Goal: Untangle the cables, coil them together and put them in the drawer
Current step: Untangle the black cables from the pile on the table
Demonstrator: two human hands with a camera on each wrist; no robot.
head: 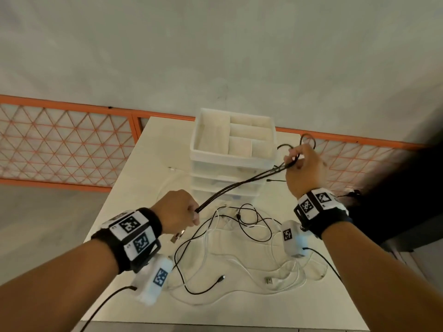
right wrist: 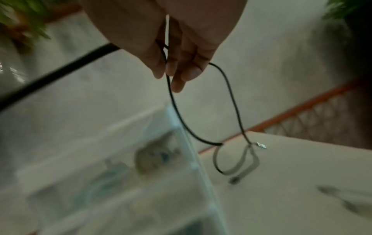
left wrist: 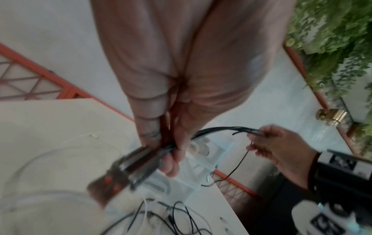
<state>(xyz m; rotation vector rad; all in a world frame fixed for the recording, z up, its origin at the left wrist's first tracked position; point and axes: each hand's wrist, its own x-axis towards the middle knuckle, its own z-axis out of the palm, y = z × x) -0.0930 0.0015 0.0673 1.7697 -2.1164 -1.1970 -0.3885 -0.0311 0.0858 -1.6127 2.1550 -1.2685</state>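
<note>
Several strands of a black cable (head: 242, 185) stretch taut in the air between my two hands. My left hand (head: 178, 210) grips one end of the strands (left wrist: 213, 130) in a fist, low over the table. My right hand (head: 300, 164) pinches the other end higher up, beside the drawer unit (head: 231, 152), with a loop (right wrist: 225, 89) hanging past its fingers. More black and white cables (head: 239, 238) lie tangled on the white table (head: 134, 183) under my hands. The unit's top tray is open upward; its drawers below look closed.
The white drawer unit stands at the table's far middle. An orange lattice fence (head: 60, 142) runs behind the table. Green plants (left wrist: 338, 31) hang off to the right. A loose white USB plug (head: 269, 281) lies near the front edge.
</note>
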